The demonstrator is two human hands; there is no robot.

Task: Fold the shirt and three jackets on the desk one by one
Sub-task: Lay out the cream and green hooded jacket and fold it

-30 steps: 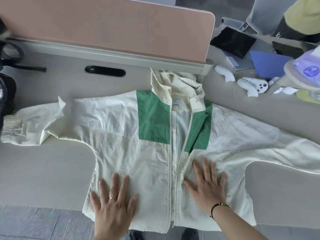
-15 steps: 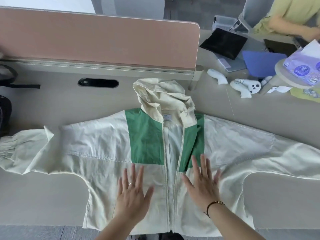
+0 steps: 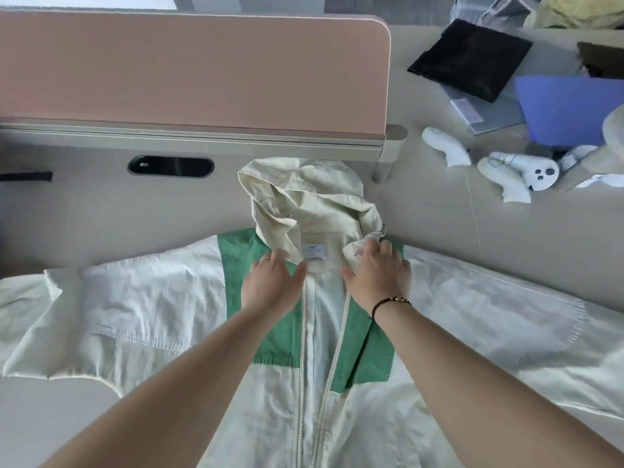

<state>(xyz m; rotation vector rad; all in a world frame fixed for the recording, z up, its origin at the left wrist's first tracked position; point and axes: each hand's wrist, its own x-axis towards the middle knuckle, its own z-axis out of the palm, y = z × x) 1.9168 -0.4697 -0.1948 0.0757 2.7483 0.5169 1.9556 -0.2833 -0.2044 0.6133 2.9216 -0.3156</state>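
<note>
Cream-and-green hooded jacket spread flat on desk, zipper open. Left hand and right hand rest at collar, fingers relaxed; crumpled hood just beyond fingertips.

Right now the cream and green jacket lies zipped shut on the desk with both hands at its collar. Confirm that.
Not zipped shut: the head view shows the jacket lying open, zipper halves apart. It lies on the desk, left hand and right hand at its collar.
</note>
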